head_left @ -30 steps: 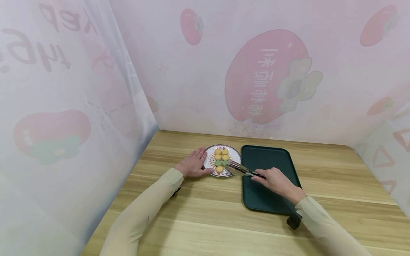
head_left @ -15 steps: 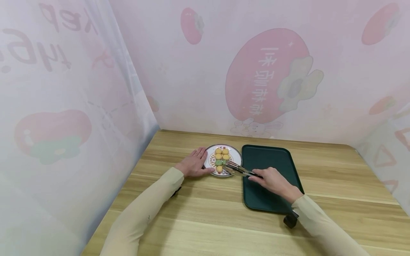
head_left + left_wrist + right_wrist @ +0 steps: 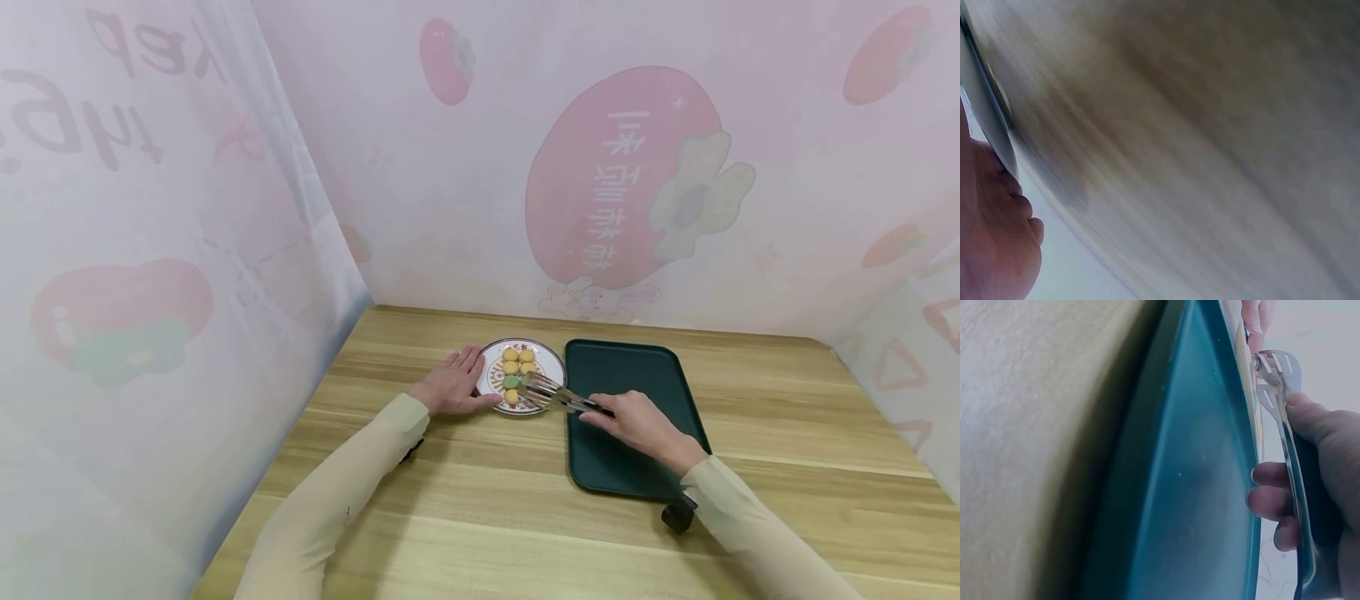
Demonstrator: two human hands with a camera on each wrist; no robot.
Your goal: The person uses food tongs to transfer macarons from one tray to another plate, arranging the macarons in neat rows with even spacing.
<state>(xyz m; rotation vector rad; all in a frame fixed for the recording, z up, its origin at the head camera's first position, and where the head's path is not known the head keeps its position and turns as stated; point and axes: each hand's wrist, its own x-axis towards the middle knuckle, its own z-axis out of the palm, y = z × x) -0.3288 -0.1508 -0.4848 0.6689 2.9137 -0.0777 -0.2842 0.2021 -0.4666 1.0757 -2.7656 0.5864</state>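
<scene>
A white patterned plate (image 3: 552,364) holds several yellow round cookies (image 3: 511,355) and a green round cookie (image 3: 512,382). My left hand (image 3: 450,387) lies against the plate's left rim, fingers extended and thumb out along the near edge. Metal tongs (image 3: 558,395) with slotted heads are gripped in my right hand (image 3: 637,425). Their heads are over the plate's right side, beside the green cookie, and hide whatever lies beneath. In the right wrist view my fingers (image 3: 1270,501) and thumb curl round the handles of the tongs (image 3: 1288,440), whose two heads stand slightly apart.
A dark green tray (image 3: 622,467) lies right of the plate, close to its rim, under my right hand. Both rest on a wooden table (image 3: 480,517). A printed curtain (image 3: 450,208) rises behind the table and another along its left side.
My right hand and the tongs have shifted slightly left, and the tong heads now cover the spot where a second green cookie showed. My left hand has stayed at the plate.
</scene>
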